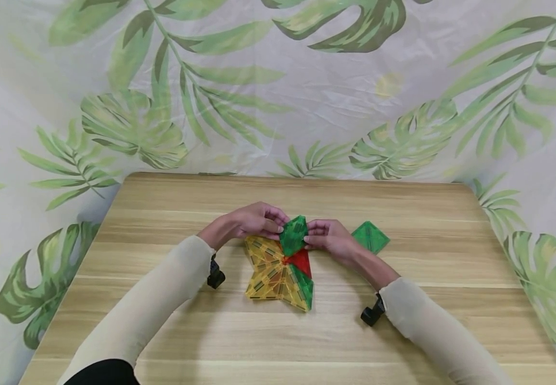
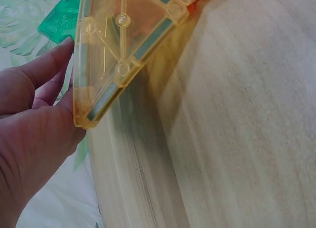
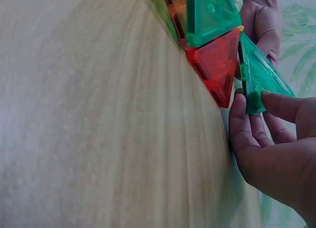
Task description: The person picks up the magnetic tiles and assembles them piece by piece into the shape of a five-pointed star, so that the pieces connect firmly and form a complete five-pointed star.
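A green translucent magnetic tile (image 1: 294, 236) stands raised at the back of a star-like magnetic-tile build, between both hands. My left hand (image 1: 260, 219) holds its left edge with thumb and fingertips; in the left wrist view that hand (image 2: 39, 124) lies behind a yellow tile (image 2: 111, 55). My right hand (image 1: 333, 239) pinches its right edge, with the thumb on the green face in the right wrist view. The build has yellow tiles (image 1: 264, 272) on the left and front, a red tile (image 1: 302, 263) at the right, and another green tile (image 1: 306, 286) at the front right.
A loose green square tile (image 1: 370, 237) lies flat on the wooden table (image 1: 412, 208), just beyond my right wrist. Behind the table hangs a leaf-printed cloth (image 1: 239, 123). Each wrist wears a small black camera.
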Demonstrator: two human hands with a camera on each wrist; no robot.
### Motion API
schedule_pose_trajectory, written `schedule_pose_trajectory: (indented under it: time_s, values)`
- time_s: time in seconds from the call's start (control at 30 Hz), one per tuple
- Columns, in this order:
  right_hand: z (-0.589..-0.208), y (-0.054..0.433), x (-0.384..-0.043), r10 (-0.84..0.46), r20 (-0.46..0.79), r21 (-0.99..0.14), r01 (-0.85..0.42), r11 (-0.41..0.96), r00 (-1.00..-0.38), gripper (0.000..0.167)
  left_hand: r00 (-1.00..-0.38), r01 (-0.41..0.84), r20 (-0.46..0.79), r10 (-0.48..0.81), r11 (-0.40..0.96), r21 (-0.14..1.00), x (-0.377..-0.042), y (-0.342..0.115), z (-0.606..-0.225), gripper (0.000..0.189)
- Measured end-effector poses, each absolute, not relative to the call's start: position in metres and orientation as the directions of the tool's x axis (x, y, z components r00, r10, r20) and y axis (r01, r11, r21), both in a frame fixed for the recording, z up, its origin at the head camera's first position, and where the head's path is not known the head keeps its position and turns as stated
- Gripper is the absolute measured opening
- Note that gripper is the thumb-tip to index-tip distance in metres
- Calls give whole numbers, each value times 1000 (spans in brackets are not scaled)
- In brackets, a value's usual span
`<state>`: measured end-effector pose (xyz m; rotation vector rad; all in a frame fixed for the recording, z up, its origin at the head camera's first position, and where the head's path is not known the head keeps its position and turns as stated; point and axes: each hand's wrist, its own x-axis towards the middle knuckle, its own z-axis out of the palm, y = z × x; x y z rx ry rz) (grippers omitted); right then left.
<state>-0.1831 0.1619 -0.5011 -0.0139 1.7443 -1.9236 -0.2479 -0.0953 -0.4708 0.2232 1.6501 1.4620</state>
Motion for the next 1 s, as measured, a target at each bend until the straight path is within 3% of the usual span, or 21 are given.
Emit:
schedule_pose_trajectory:
  time_s: [0.17, 0.4, 0.57, 0.8, 1.0]
  values:
    - [-501, 160, -183, -377, -330, -941, 335, 53, -865, 35, -594, -343, -479, 646, 335, 877, -248, -95, -472, 28]
    - [-501, 158, -184, -386, -219, -954, 114, 277, -896, 34, -630, -169, -440, 641, 440, 882, -247, -95, -471, 24]
    - [-500, 154, -181, -377, -177, -925, 23, 380, -909, 34, -655, -45, -407, 637, 504, 862, -245, -95, -470, 21]
    - [-500, 154, -178, -350, -158, -909, -2, 416, -923, 35, -670, 115, -350, 654, 558, 822, -243, -93, -465, 22]
    - [-492, 175, -175, -342, -154, -905, -6, 426, -927, 37, -771, 246, -195, 606, 566, 787, -239, -77, -453, 25]
